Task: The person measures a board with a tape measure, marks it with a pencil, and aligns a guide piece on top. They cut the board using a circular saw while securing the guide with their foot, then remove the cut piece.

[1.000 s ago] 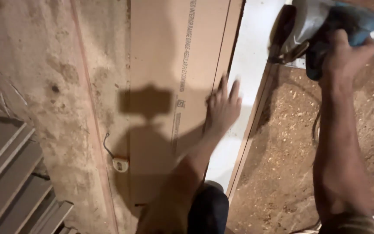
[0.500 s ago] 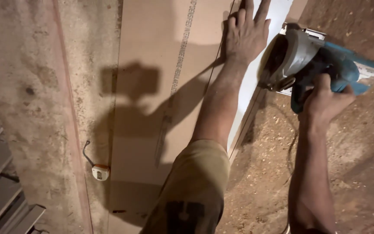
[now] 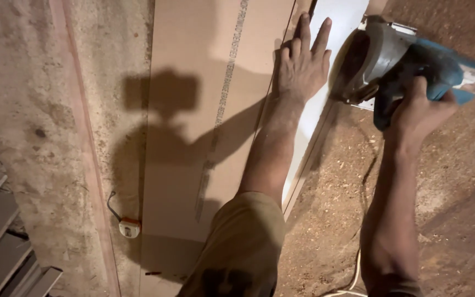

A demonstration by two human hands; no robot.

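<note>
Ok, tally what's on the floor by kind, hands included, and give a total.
Hands: 2, the left hand flat on the board, the right hand gripping the saw
Circular saw: 1
Brown board: 1
White board: 1
Small plug: 1
Total: 6

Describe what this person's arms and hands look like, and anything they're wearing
Both hands are bare: no gloves, rings or watch show on the left hand or the right hand. Both forearms are bare too. A short olive-brown sleeve covers the left upper arm. A darker fabric edge shows at the right arm's bottom.
</note>
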